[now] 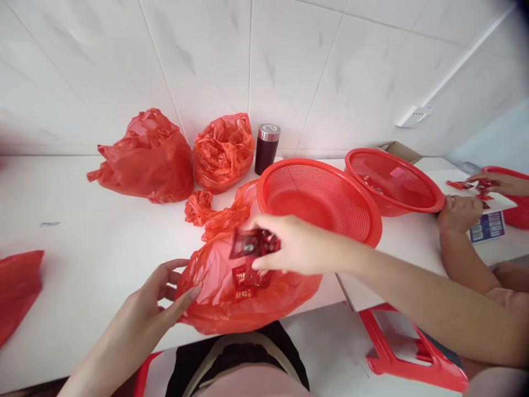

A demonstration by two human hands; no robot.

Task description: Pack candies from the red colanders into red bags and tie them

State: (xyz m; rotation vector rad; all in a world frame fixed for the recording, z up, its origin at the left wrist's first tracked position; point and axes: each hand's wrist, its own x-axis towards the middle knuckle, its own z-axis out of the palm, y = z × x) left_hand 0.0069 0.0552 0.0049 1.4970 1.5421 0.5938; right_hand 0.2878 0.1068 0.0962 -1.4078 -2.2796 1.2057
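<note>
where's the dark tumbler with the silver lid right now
In the head view, the dark tumbler stands near the wall, slightly right of centre, between the bunched red bag and the nearest red basket.

Three baskets (pixel 355 190) (pixel 400 187) (pixel 518 214), two bulging bags (pixel 152 165) (pixel 225 157), one open bag (pixel 219 314), one tumbler (pixel 266 151)
Around the open bag: two baskets at two o'clock, one at three; bulging bags at ten and eleven; tumbler at twelve.

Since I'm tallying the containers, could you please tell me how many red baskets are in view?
3: a large basket beyond the right hand, a second basket right of it, and a third, seemingly also a basket, partly hidden at the far right edge.
</note>
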